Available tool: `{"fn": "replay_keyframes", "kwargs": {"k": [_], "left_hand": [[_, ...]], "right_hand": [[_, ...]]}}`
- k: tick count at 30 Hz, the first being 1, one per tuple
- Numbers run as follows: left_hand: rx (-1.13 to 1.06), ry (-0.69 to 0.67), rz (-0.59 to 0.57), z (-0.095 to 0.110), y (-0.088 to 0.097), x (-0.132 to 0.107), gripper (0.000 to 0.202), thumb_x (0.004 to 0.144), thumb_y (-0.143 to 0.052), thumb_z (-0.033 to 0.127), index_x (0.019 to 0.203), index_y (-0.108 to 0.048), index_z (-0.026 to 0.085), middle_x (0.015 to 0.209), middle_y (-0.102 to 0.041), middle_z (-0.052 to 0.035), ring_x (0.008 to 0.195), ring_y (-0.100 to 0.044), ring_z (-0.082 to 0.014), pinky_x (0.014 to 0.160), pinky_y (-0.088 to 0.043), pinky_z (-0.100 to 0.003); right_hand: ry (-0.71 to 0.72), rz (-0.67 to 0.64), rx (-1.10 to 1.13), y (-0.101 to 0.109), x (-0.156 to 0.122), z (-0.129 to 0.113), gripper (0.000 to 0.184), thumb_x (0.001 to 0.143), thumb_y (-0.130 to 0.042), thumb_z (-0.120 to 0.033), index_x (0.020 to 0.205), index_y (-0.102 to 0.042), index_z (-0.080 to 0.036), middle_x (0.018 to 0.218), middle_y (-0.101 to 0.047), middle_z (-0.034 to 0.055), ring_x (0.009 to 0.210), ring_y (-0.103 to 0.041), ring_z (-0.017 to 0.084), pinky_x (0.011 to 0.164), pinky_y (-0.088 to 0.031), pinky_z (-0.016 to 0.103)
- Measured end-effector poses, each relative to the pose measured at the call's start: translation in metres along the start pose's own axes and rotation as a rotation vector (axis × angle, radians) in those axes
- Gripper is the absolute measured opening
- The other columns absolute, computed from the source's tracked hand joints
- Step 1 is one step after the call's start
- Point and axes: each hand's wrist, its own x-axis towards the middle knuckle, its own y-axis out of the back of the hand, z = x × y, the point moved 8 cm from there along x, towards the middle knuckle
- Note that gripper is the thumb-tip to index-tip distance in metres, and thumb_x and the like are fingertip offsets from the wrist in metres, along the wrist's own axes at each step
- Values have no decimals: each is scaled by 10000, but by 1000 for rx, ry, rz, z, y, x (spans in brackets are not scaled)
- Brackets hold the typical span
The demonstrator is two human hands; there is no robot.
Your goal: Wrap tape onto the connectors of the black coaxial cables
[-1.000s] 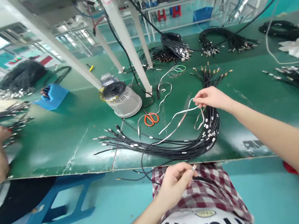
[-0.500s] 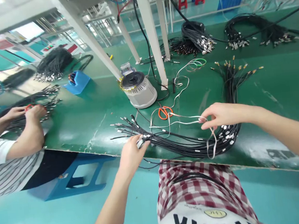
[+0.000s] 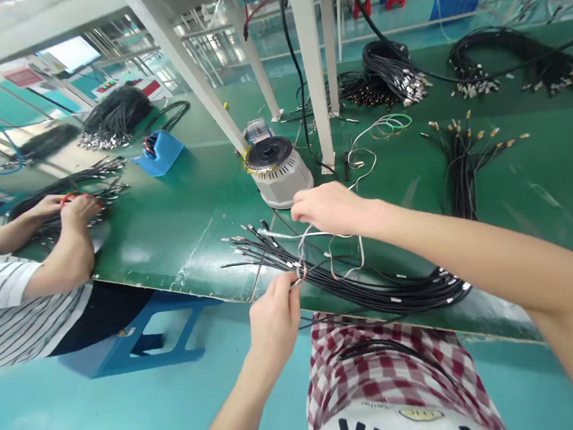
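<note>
Currently, the left hand [image 3: 275, 319] is at the near edge of the table [image 3: 166, 219], thumb and forefinger pressed together on the white strip [image 3: 362, 252]; whether a cable is also caught between them is too small to tell. The strip loops beside those fingertips and runs across a bundle of black cables [image 3: 373, 293], which lies along the near edge in a long curve, its loose ends fanned out to the left.

Above the bundle, farther in from that edge, the right hand [image 3: 327, 209] has its fingers bent and drawn together, pointing left. The strip passes just below it, but whether the fingers grip it cannot be told. Just beyond the right hand stands a round grey machine [image 3: 286, 181] with a black top.

Toward the far edge sits a coil of black cables [image 3: 389, 72] with silvery ends. Near the table's left end, a co-worker's hands [image 3: 79, 212] are at another pile of cables [image 3: 106, 169], beside a blue holder [image 3: 163, 153].
</note>
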Motion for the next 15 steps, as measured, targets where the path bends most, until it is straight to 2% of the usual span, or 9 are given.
{"fn": "replay_keyframes", "kwargs": {"k": [3, 6, 9, 13, 15], "left_hand": [[-75, -60, 17, 6, 1, -11, 138, 975, -461, 204, 1061, -563, 238, 971, -714, -40, 736, -661, -189, 653, -433, -280], [-135, -92, 46, 5, 2, -18, 153, 957, -484, 172, 1063, -566, 244, 966, -716, -39, 746, -665, -193, 646, -442, -278], [-200, -126, 57, 1, 2, -21, 186, 948, -482, 137, 1084, -554, 242, 975, -700, -56, 772, -661, -195, 663, -457, -277], [-284, -169, 61, -5, -2, -23, 310, 910, -486, 72, 1156, -561, 247, 1029, -689, -85, 857, -666, -210, 712, -478, -287], [-302, -200, 75, -6, -3, -25, 398, 890, -498, 48, 1224, -559, 257, 1065, -690, -95, 887, -670, -217, 739, -487, -297]], "right_hand": [[176, -227, 27, -47, 34, -22, 324, 893, -520, -77, 1111, -700, -235, 1174, -668, 50, 965, -633, 202, 623, -344, 289], [239, -330, 22, -75, 45, -23, 386, 805, -598, -47, 1112, -691, -261, 1129, -674, 38, 938, -634, 194, 614, -349, 270], [254, -377, 14, -82, 43, -15, 389, 787, -605, -62, 1129, -665, -237, 1156, -640, 65, 868, -632, 191, 588, -334, 269], [310, -411, 51, -80, 31, -14, 349, 803, -633, -152, 1132, -639, -269, 1226, -604, 33, 844, -627, 185, 547, -299, 269], [309, -398, 87, -79, 24, -15, 311, 802, -654, -185, 1104, -633, -250, 1207, -622, 31, 871, -629, 194, 558, -304, 271]]}}
